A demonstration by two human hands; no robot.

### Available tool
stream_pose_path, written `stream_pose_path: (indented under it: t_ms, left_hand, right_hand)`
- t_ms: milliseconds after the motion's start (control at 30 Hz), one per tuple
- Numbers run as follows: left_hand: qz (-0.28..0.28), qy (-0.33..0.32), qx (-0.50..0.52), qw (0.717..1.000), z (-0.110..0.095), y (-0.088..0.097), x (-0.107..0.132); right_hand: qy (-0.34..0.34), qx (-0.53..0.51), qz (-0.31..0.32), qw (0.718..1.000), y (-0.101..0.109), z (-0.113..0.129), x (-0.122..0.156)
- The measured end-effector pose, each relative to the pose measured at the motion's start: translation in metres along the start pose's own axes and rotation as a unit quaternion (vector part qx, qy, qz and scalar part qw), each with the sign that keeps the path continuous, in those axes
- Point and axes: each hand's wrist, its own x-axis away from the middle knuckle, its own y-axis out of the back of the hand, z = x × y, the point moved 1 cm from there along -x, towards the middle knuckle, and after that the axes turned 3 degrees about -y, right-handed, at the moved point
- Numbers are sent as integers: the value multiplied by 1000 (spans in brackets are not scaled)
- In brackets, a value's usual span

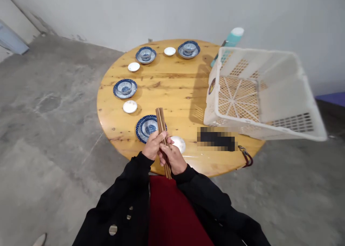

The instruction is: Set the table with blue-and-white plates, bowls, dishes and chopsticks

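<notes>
Both of my hands grip one bundle of brown wooden chopsticks (161,121) above the near edge of a round wooden table (175,84). My left hand (154,146) wraps the bundle from the left; my right hand (173,158) closes round it lower down. The sticks point away from me, over a blue-patterned plate with a bowl (147,128). A small white dish (179,142) lies just right of my hands.
Three more blue plate-and-bowl sets (124,88) (146,54) (189,49) and small white dishes (129,106) (133,66) (169,51) ring the table. A white plastic basket (258,95) covers the right side, a teal bottle (229,41) behind it. A blurred dark object (217,139) lies near the front edge.
</notes>
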Motion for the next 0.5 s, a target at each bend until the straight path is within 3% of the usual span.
stream_pose_path:
  t_ms: [100, 267, 367, 500]
  left_hand:
    - [19, 11, 29, 999, -9, 32, 15]
    - [40, 18, 44, 998, -15, 72, 36]
    - [34, 13, 21, 999, -16, 85, 42]
    - [32, -21, -13, 999, -16, 92, 43]
  right_hand:
    - [52, -39, -48, 997, -32, -20, 5]
    - [83, -67, -194, 975, -80, -54, 5]
    - [99, -84, -235, 963, -99, -64, 5]
    - [125, -74, -273, 951, -110, -67, 4]
